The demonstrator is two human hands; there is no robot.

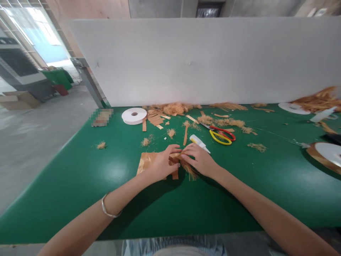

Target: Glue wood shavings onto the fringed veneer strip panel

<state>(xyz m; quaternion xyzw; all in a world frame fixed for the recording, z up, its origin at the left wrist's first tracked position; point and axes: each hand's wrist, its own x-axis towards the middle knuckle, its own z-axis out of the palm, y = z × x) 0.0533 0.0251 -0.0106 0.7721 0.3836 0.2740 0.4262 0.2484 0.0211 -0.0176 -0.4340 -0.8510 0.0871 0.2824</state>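
Note:
Both hands meet over the green table (pixel 87 192). My left hand (pixel 163 164) has its fingers closed on a brown paper strip (pixel 175 172), beside a wider tan sheet (pixel 146 160) that lies partly under it. My right hand (pixel 200 160) pinches the top of a fringed brown bundle (pixel 190 172), whose thin strands fan down toward the table. The fingertips of the two hands nearly touch. Just behind my right hand lies a white glue bottle (pixel 197 141), and red and yellow handled scissors (pixel 220 135) rest to its right.
A white tape roll (pixel 134 116), cut brown strips (pixel 156 118) and fibre tufts (pixel 176 108) lie along the white board (pixel 186 64). At the right are a brown and white roll (pixel 326 153) and another bottle (pixel 323 115).

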